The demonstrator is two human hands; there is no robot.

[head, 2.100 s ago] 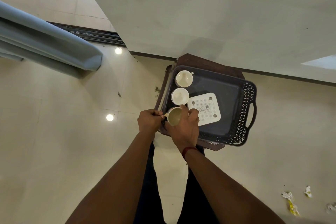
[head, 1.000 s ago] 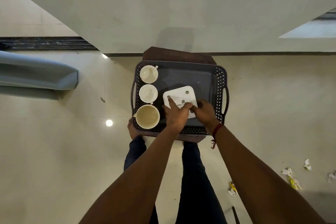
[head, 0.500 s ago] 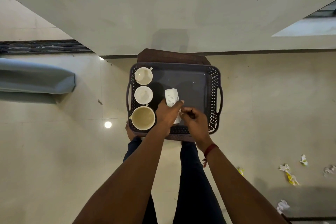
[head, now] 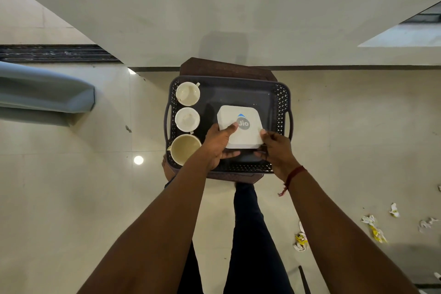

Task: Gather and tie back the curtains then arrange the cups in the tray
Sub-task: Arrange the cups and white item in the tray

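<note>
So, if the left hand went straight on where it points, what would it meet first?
The white box, which the left hand holds; past it, probably the far right wall of the tray.

**Lighting and picture quality: head view**

Even, rather dim indoor light from overhead. Two round glare spots (head: 138, 160) on the glossy floor (head: 71, 198). Soft shadow (head: 223, 48) on the wall (head: 262, 7). Centre sharp; curtain (head: 45, 88) slightly soft at left. Wide-angle bending at the edges.

Dark perforated rectangular plastic tray (head: 282, 102) holds, upright in a column along its left wall, two small white cups (head: 187, 93) (head: 187, 119) and one larger cream cup (head: 185, 149).
</note>
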